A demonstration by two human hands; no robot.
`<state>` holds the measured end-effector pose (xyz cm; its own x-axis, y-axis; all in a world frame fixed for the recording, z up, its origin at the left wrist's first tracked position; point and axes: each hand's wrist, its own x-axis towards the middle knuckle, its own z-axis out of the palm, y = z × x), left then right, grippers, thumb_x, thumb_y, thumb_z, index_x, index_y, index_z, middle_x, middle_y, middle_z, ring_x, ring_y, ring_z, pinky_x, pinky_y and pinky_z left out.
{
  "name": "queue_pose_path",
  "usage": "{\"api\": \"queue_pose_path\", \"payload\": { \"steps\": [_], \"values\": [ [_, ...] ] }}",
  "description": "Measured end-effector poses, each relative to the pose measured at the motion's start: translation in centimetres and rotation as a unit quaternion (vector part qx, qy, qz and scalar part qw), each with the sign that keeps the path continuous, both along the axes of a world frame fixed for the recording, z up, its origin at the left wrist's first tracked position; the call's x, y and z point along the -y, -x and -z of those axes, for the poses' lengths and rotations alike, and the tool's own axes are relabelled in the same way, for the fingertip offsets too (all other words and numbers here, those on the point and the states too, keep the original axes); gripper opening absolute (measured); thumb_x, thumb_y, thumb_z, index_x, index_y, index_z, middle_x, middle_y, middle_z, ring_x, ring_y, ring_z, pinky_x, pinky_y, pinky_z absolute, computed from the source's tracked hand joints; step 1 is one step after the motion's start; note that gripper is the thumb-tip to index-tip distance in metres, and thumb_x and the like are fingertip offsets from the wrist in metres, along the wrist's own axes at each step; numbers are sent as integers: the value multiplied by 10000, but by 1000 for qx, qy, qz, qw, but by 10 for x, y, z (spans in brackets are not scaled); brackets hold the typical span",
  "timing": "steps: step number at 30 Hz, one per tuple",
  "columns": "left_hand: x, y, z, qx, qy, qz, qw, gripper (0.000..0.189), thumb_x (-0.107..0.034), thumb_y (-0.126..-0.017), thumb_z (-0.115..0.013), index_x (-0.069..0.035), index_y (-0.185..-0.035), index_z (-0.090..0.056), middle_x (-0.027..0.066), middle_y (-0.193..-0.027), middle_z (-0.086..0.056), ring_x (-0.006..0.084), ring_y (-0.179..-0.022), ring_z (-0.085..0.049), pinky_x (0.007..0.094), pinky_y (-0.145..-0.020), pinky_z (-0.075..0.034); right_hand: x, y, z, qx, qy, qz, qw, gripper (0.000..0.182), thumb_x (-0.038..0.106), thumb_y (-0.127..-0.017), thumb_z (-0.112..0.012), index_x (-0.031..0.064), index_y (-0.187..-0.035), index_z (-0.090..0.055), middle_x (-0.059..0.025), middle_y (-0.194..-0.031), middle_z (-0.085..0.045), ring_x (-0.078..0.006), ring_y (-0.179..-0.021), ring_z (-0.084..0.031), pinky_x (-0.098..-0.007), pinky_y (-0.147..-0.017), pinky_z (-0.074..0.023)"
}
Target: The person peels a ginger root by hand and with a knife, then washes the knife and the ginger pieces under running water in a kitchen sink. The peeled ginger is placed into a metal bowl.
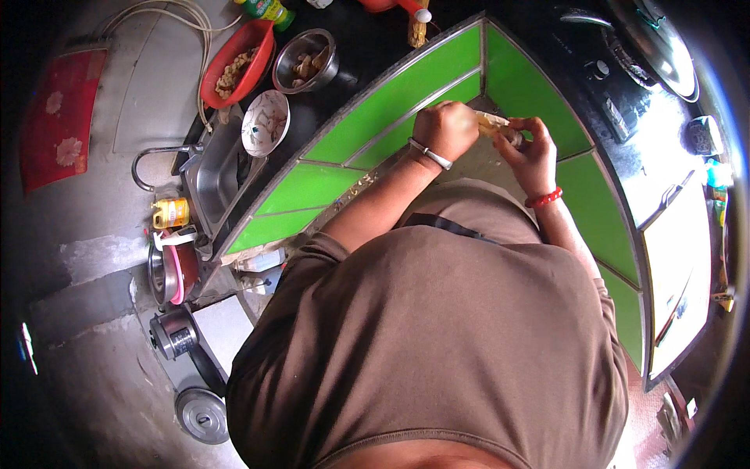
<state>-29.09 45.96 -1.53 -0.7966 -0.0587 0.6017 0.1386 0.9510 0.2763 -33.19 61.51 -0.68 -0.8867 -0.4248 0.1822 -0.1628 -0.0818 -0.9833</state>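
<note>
My left hand (448, 130), with a pale bangle at the wrist, is closed at the left end of a pale brown, irregular piece (493, 124), perhaps food. From the other side, the fingertips of my right hand (530, 153) pinch it; red beads circle that wrist. Both hands are close together above the floor, between green cabinet fronts. What exactly the piece is cannot be told. On the dark counter to the left, a red plastic basket (265, 51) holds small pale pieces, a steel bowl (333, 65) holds brownish pieces, and a patterned white bowl (266, 124) stands nearer.
A steel sink (214, 187) with a curved tap (136, 167) lies at the left. Green cabinets (404, 99) meet in a corner ahead. On the right counter are a gas stove knob (599, 69), a large lidded pan (668, 53) and a white board (674, 264).
</note>
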Motion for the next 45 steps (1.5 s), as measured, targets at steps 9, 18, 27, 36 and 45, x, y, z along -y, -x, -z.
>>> {"api": "queue_pose_path", "payload": {
  "steps": [9, 18, 27, 36, 45],
  "values": [
    [7, 6, 18, -12, 20, -23, 999, 94, -66, -551, -566, -78, -502, -486, 91, -511, -503, 249, -470, -513, 321, -433, -426, 2, 1, 16, 22, -29, 0, 999, 228, 86, -639, -650, -19, -752, -483, -94, -766, -535, -111, -689, -537, -233, -575, -470],
    [5, 2, 10, -26, -56, -44, 997, 65, -46, -537, -571, -74, -524, -514, 104, -523, -515, 263, -470, -515, 336, -445, -424, 5, 1, 17, -44, -64, 23, 997, 237, 101, -632, -653, -22, -751, -488, -114, -732, -546, -138, -635, -562, -233, -525, -473],
    [73, -19, -5, 13, -353, -105, 930, 110, -41, -566, -636, -27, -665, -589, 56, -602, -579, 100, -501, -529, 220, -497, -442, -30, 15, 7, 155, 14, 9, 988, 173, 62, -721, -571, 6, -813, -435, -93, -763, -538, -160, -598, -579, -201, -477, -454],
    [29, -17, -16, 96, -440, 8, 893, 214, -61, -569, -705, -26, -757, -609, 44, -796, -557, 84, -487, -502, 195, -414, -417, -21, 8, -12, 165, 38, 7, 985, 178, 76, -726, -575, 12, -815, -434, -101, -820, -547, -160, -633, -584, -202, -504, -462],
    [-28, -13, -45, 181, -655, 126, 723, 275, -166, -654, -662, -43, -861, -530, 20, -742, -547, 84, -549, -498, 178, -430, -396, -9, -7, -7, 242, 147, -15, 959, 215, 115, -737, -579, 30, -849, -416, -85, -898, -503, -162, -718, -568, -223, -555, -476]
  ]
}}
